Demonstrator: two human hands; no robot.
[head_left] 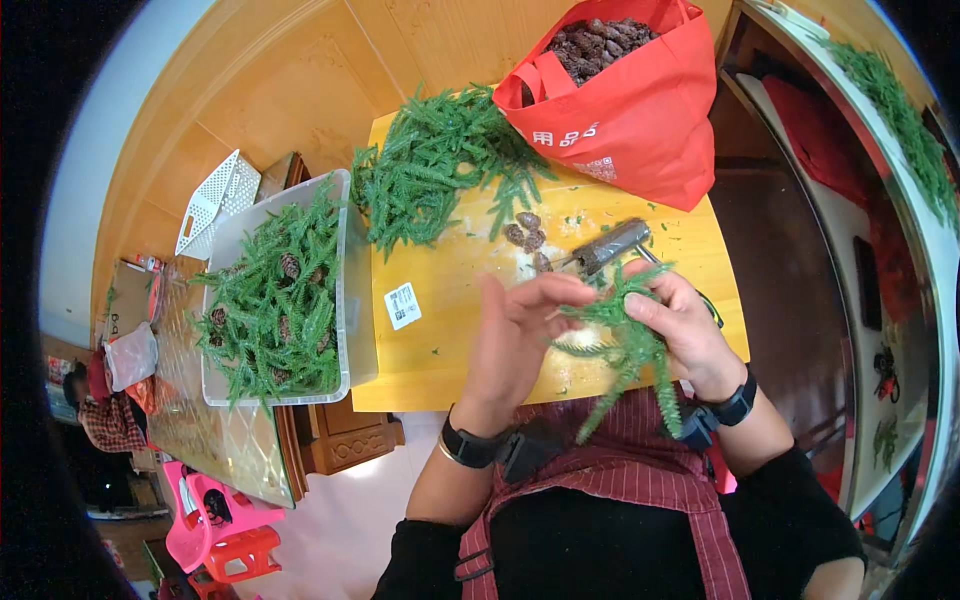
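A green artificial pine sprig [628,345] is pinched between the thumb and fingers of my right hand [690,330], over the table's near edge. My left hand [522,335] is beside it with its thumb apart from the curved fingers, whose tips reach the sprig's left side; whether they touch it I cannot tell. Just beyond my hands lies a dark cylindrical object [612,246] with a metal part; its kind is unclear. Several brown pine cones [526,234] rest on the yellow table [415,360] past my fingertips.
Loose green sprigs [430,165] are heaped at the back. A red bag [640,120] full of pine cones stands at the back right. On the left, a clear plastic bin [347,290] contains sprigs with cones. A white label card [403,306] lies nearby. A person [108,415] is far left.
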